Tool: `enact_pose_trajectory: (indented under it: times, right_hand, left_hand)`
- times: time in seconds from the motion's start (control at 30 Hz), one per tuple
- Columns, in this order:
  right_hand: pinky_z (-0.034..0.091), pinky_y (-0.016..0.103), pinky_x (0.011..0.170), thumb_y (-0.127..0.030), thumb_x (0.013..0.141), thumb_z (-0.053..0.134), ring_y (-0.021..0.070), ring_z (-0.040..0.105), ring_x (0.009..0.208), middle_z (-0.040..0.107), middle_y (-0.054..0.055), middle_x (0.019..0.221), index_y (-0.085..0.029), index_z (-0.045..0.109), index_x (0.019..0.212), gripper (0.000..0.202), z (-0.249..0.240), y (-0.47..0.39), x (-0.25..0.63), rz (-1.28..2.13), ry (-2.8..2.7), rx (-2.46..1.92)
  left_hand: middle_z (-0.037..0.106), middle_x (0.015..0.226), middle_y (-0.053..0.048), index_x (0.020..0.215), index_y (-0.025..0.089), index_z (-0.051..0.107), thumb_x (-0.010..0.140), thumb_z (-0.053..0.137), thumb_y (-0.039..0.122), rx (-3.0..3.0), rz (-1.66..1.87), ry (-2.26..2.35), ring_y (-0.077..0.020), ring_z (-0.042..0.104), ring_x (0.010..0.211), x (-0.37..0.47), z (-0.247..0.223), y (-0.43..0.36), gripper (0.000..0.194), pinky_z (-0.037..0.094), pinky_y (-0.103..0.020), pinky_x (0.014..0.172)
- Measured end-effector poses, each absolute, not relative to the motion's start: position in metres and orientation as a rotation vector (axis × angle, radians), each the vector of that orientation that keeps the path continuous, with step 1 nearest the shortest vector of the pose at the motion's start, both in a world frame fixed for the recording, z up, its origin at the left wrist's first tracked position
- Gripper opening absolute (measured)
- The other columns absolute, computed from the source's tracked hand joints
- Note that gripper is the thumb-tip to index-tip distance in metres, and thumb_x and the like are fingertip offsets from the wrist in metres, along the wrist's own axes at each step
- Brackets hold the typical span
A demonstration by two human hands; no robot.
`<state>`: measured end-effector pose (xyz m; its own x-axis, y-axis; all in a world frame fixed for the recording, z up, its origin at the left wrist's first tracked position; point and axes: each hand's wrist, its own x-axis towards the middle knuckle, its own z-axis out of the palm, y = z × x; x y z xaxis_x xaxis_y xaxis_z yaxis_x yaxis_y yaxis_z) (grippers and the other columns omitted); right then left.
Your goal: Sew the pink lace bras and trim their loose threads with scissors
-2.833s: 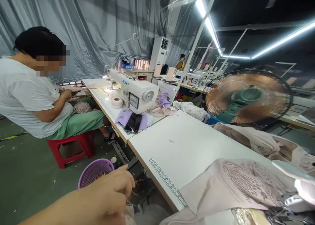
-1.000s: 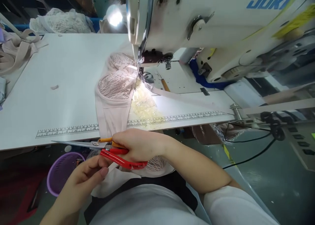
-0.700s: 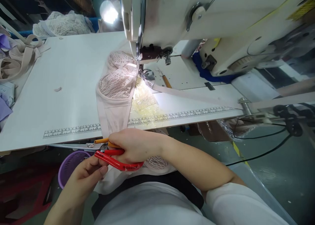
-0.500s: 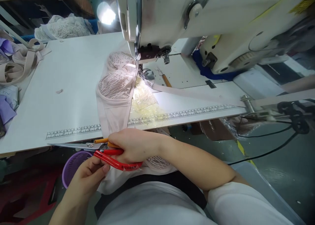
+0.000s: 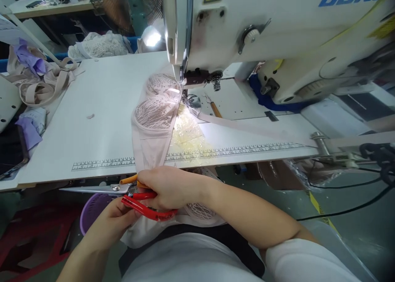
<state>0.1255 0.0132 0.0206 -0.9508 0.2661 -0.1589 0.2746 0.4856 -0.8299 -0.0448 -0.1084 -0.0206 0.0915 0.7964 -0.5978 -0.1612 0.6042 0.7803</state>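
The right hand (image 5: 168, 187), fingers curled around the red-handled scissors (image 5: 129, 193), and the left hand (image 5: 115, 222), pinching the bra (image 5: 154, 121) just off the table (image 5: 92, 121) edge (cups near the needle), should keep the fabric taut and snip close.

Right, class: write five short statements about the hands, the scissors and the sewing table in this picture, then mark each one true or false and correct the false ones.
1. The right hand holds scissors with red handles. True.
2. The scissor blades point towards the right of the picture. False: they point left.
3. A pink lace garment lies on the white table and hangs over its front edge. True.
4. The basket below the table edge is green. False: it is purple.
5. The left hand rests flat on the table. False: it is below the table edge, at the scissors and the fabric.
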Motion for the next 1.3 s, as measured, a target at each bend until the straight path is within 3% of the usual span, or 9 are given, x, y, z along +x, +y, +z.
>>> enact_pose_trajectory:
  times: [0.1, 0.23, 0.27, 0.33, 0.5, 0.67, 1.13, 1.3]
  right_hand:
    - [0.032, 0.023, 0.055, -0.017, 0.076, 0.063, 0.0115, 0.04, 0.061, 0.045, -0.004, 0.07, -0.022, 0.032, 0.074, 0.031, 0.015, 0.004, 0.126, -1.656, 2.694, 0.684]
    - [0.037, 0.024, 0.055, -0.028, 0.079, 0.056, 0.0123, 0.042, 0.059, 0.046, -0.004, 0.073, -0.024, 0.036, 0.085, 0.022, 0.002, -0.027, 0.144, -2.337, 2.35, 1.142]
    - [0.038, 0.024, 0.053, -0.032, 0.076, 0.058, 0.0125, 0.04, 0.059, 0.043, -0.004, 0.072, -0.024, 0.034, 0.084, 0.026, -0.002, -0.034, 0.151, -2.364, 2.341, 1.101]
    - [0.038, 0.027, 0.057, -0.034, 0.064, 0.066, 0.0146, 0.041, 0.064, 0.043, -0.002, 0.073, -0.023, 0.036, 0.077, 0.034, -0.014, -0.047, 0.164, -2.316, 2.366, 0.969]
    - [0.03, 0.027, 0.056, -0.033, 0.072, 0.061, 0.0135, 0.039, 0.061, 0.044, -0.003, 0.07, -0.022, 0.034, 0.069, 0.03, -0.042, -0.061, 0.177, -1.836, 2.287, 0.784]
    - [0.029, 0.025, 0.053, -0.041, 0.074, 0.063, 0.0117, 0.038, 0.059, 0.044, -0.004, 0.07, -0.022, 0.033, 0.072, 0.035, -0.046, -0.064, 0.163, -1.739, 2.314, 0.833]
    - [0.027, 0.026, 0.052, -0.036, 0.075, 0.055, 0.0131, 0.038, 0.057, 0.048, -0.002, 0.067, -0.023, 0.033, 0.074, 0.025, -0.035, -0.066, 0.127, -1.468, 2.366, 0.876]
    - [0.029, 0.026, 0.051, -0.049, 0.079, 0.053, 0.0133, 0.041, 0.055, 0.049, 0.0, 0.065, -0.022, 0.035, 0.071, 0.033, -0.056, -0.071, 0.124, -1.515, 2.397, 0.932]
  left_hand:
    - [0.069, 0.065, -0.004, 0.073, 0.018, 0.076, 0.064, 0.083, 0.034, 0.665, 0.845, 1.302, -0.0184, 0.059, 0.061, -0.046, -0.027, -0.11, 0.019, 0.047, -0.027, 0.057]
    - [0.061, 0.058, -0.002, 0.062, 0.015, 0.07, 0.067, 0.078, 0.045, 0.697, 0.948, 1.443, -0.0116, 0.048, 0.052, -0.051, -0.034, -0.116, 0.031, 0.037, -0.02, 0.047]
    - [0.058, 0.056, -0.001, 0.062, 0.015, 0.068, 0.066, 0.078, 0.046, 0.68, 0.968, 1.457, -0.0103, 0.045, 0.05, -0.053, -0.035, -0.118, 0.033, 0.034, -0.02, 0.046]
    - [0.056, 0.054, 0.001, 0.062, 0.014, 0.067, 0.063, 0.079, 0.047, 0.636, 1.011, 1.476, -0.009, 0.042, 0.048, -0.056, -0.037, -0.121, 0.035, 0.031, -0.019, 0.046]
    - [0.053, 0.054, 0.001, 0.061, 0.014, 0.063, 0.065, 0.075, 0.046, 0.59, 1.027, 1.493, -0.0087, 0.04, 0.048, -0.062, -0.039, -0.125, 0.035, 0.028, -0.02, 0.048]
    - [0.052, 0.056, 0.002, 0.063, 0.015, 0.063, 0.071, 0.069, 0.04, 0.663, 1.004, 1.484, -0.0098, 0.039, 0.051, -0.059, -0.036, -0.127, 0.027, 0.028, -0.021, 0.05]
    - [0.042, 0.051, 0.005, 0.054, 0.018, 0.051, 0.07, 0.057, 0.037, 0.778, 1.044, 1.552, -0.0103, 0.033, 0.05, -0.058, -0.03, -0.127, 0.025, 0.025, -0.022, 0.048]
    - [0.043, 0.054, 0.004, 0.057, 0.018, 0.05, 0.072, 0.055, 0.038, 0.825, 1.026, 1.545, -0.0107, 0.035, 0.052, -0.067, -0.035, -0.128, 0.025, 0.027, -0.022, 0.049]
